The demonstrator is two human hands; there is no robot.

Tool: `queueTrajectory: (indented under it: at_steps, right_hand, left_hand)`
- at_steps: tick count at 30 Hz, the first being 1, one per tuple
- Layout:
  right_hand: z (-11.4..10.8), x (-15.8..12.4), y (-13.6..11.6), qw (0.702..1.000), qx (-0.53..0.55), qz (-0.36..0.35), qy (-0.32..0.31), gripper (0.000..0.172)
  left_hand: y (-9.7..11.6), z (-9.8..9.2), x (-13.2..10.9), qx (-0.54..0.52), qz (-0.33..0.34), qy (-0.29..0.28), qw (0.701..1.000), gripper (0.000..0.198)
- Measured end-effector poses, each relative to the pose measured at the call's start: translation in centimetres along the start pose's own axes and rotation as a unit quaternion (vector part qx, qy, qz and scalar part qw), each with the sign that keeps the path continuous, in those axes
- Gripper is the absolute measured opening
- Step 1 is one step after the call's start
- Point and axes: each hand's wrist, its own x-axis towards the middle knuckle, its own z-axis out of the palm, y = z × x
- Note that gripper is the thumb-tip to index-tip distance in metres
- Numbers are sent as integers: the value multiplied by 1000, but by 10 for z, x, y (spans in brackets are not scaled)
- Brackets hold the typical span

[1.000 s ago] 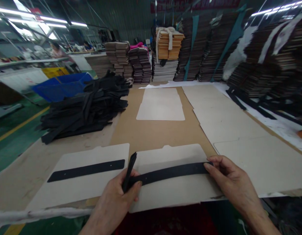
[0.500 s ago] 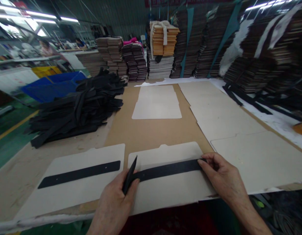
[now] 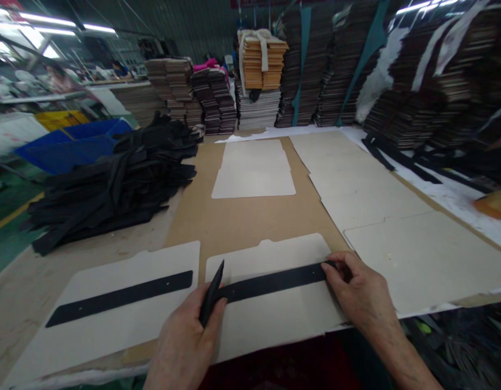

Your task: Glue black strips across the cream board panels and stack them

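Observation:
A black strip with small holes near its ends lies across a cream board in front of me. My right hand pinches the strip's right end between thumb and fingers. My left hand is closed on the strip's left end. Another dark, pointed piece stands up between its thumb and fingers; whether it is a separate strip I cannot tell. Left of that hand, a second black strip lies flat on another cream board.
A heap of black strips is at the left, beside a blue bin. One cream board lies farther back, and overlapping boards cover the right side. Tall stacks of dark pieces line the back.
The view has shifted slightly, moving the table's contents left. The strip's right end now lies flatter on the board, with a hole showing near my right fingers. Both hands keep their grip.

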Motion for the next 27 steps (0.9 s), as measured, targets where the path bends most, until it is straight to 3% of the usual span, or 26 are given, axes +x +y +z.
queueTrajectory:
  at_steps: [16, 21, 27]
  right_hand:
    - [2, -1, -2, 1000, -24, -13, 3, 23]
    - [3, -1, 1, 997, -56, -60, -6, 23]
    - [4, -10, 2, 975, -173, -129, 56, 30]
  left_hand:
    - [6, -2, 0, 26, -13, -15, 999, 35]
    - [6, -2, 0, 14, -14, -26, 999, 36]
    - [11, -4, -7, -40, 12, -20, 999, 28]
